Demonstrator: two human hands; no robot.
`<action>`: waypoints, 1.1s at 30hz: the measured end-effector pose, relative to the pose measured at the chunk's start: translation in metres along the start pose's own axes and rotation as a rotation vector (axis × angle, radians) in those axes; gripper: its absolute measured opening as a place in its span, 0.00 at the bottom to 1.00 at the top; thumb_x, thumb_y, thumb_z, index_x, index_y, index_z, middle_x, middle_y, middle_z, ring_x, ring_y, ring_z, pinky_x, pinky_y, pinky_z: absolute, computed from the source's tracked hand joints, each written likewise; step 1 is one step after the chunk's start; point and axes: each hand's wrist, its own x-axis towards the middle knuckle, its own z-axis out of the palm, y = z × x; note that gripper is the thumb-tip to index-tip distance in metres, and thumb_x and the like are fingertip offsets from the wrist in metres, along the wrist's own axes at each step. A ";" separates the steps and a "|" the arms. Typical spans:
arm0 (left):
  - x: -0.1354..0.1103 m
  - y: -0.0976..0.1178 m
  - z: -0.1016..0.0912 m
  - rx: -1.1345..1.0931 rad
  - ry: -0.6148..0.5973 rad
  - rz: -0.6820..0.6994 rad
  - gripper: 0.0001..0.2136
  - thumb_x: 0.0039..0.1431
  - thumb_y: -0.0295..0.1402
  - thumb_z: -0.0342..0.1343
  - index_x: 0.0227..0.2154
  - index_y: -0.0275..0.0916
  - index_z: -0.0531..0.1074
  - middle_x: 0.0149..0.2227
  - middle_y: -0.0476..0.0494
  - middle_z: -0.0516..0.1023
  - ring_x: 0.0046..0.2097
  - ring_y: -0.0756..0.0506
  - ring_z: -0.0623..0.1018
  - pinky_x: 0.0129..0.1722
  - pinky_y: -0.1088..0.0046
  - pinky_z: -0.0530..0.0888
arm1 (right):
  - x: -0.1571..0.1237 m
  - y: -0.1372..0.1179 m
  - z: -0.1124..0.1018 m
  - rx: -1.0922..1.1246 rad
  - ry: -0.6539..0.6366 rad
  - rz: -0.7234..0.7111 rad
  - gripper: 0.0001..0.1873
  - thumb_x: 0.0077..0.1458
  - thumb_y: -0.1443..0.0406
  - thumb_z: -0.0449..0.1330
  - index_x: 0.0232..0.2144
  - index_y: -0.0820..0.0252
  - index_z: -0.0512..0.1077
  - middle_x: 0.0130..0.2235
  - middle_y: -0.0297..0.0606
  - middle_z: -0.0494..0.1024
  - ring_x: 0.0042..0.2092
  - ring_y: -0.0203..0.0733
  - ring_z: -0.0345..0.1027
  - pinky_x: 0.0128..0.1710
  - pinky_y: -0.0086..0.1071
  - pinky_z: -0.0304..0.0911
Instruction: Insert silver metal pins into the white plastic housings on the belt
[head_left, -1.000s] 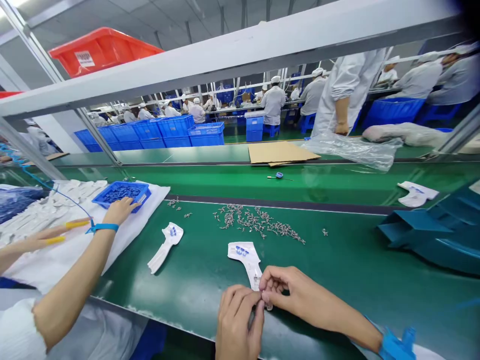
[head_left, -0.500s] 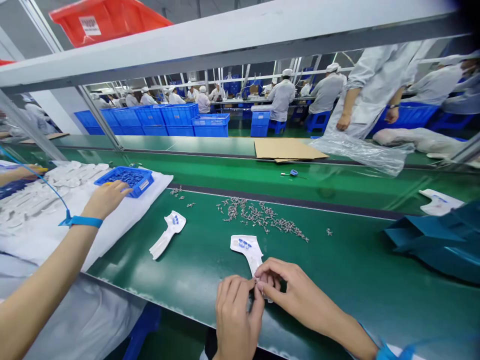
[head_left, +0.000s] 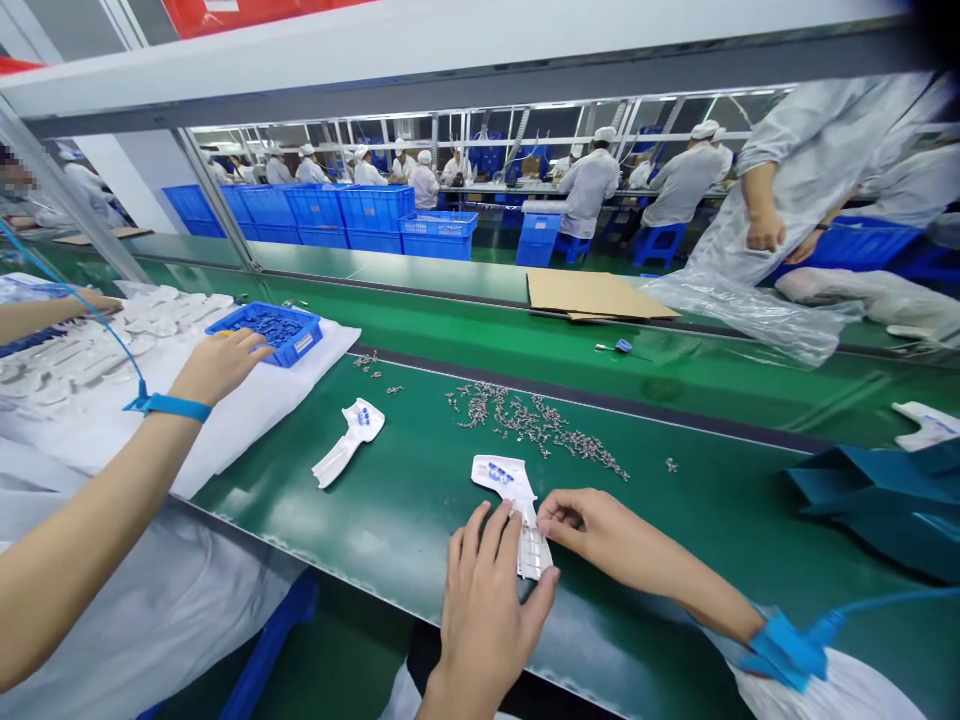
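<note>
A white curved plastic shell half (head_left: 533,548), shaped like a gun-style handle, lies on the green bench before me with small blue parts (head_left: 498,472) in its wide end. My left hand (head_left: 491,600) is open, fingers spread, along the shell's left side. Thumb and fingers of my right hand (head_left: 592,525) are pinched together at its right edge; whatever is between them is too small to make out. Farther left lies a similar shell half (head_left: 349,442), also with blue parts. Beyond my hands small metal pieces (head_left: 536,420), seemingly screws or springs, are scattered.
At left, a co-worker's hand (head_left: 225,362) rests by a blue tray (head_left: 300,345) of blue parts, near several white shells (head_left: 82,350). Cardboard (head_left: 596,294) and clear plastic (head_left: 780,315) lie beyond. A dark teal bag (head_left: 885,490) stands right. A shelf beam (head_left: 450,60) crosses overhead.
My hands have come apart: the left has opened out beside the shell, and the right has shifted to its right edge, still pinched. The camera view has tilted slightly.
</note>
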 end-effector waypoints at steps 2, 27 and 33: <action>0.000 -0.001 0.002 -0.004 -0.025 -0.003 0.23 0.63 0.38 0.57 0.59 0.39 0.66 0.60 0.39 0.72 0.62 0.35 0.68 0.56 0.54 0.71 | 0.004 0.002 0.002 -0.008 -0.024 -0.003 0.15 0.62 0.56 0.55 0.32 0.57 0.75 0.29 0.35 0.76 0.30 0.40 0.66 0.27 0.29 0.56; 0.002 -0.001 0.004 -0.011 -0.053 -0.025 0.22 0.62 0.39 0.57 0.58 0.39 0.66 0.60 0.41 0.72 0.61 0.35 0.70 0.55 0.51 0.71 | 0.009 0.006 0.009 -0.068 0.034 0.029 0.06 0.61 0.61 0.56 0.33 0.55 0.68 0.30 0.34 0.77 0.31 0.40 0.70 0.27 0.29 0.58; 0.000 -0.007 0.006 0.002 0.027 0.010 0.20 0.60 0.37 0.60 0.55 0.41 0.69 0.58 0.43 0.75 0.58 0.37 0.73 0.53 0.56 0.71 | 0.010 0.014 0.018 0.186 0.069 0.039 0.07 0.59 0.63 0.58 0.32 0.55 0.61 0.28 0.30 0.75 0.26 0.36 0.70 0.25 0.27 0.63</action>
